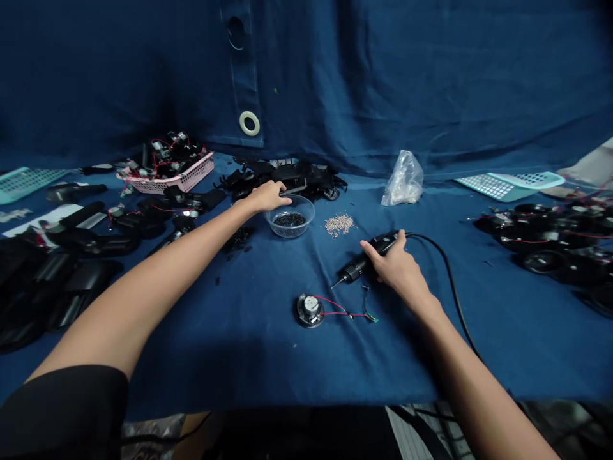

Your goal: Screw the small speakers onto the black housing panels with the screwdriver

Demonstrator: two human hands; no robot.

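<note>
An electric screwdriver is grasped in the right hand; below its tip, a round motor part with red wires is seen. The left hand is placed at the rim of a clear bowl of small black pieces; whether anything is gripped there cannot be told. Between the hands, small metallic pieces are heaped; beyond the left hand, black parts are piled.

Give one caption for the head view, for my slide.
Right hand holding a corded screwdriver, left hand near a clear bowl.
</note>
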